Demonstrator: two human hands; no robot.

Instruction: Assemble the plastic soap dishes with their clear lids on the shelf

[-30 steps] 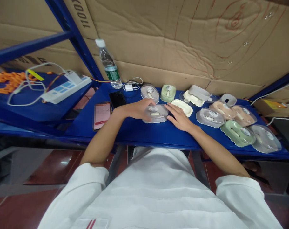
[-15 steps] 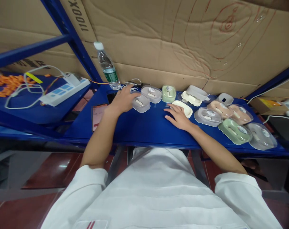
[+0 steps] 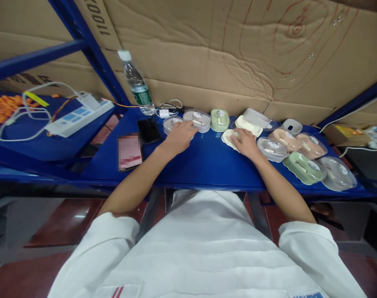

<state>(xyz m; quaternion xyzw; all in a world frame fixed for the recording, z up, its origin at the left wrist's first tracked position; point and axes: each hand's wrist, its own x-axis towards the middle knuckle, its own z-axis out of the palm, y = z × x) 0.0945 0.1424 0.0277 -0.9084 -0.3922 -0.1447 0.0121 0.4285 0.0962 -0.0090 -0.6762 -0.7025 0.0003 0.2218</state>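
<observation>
My left hand (image 3: 181,135) is open, fingers apart and slightly bent. It covers the front right part of a small grey plastic box with a clear lid (image 3: 172,121), its fingertips near a second grey lidded box (image 3: 197,121). Whether it touches either one I cannot tell. My right hand (image 3: 247,142) lies open over a cream oval tray (image 3: 228,137), thumb and fingers apart, hiding the tray's right side. Behind it, a whitish cover (image 3: 256,117) leans on another cream tray (image 3: 245,124). A green lidded box (image 3: 220,121) stands between the hands, farther back.
Several grey, peach and green lidded boxes (image 3: 305,167) crowd the right of the blue table (image 3: 204,169). At left are a water bottle (image 3: 141,93), a charger (image 3: 165,112), a black phone (image 3: 148,130) and a lit phone (image 3: 129,151). A cardboard wall (image 3: 182,54) stands behind.
The nearer grey box has shifted back and left. My left hand has moved right, uncovering the black phone and charger. My right hand has moved right over the cream tray.
</observation>
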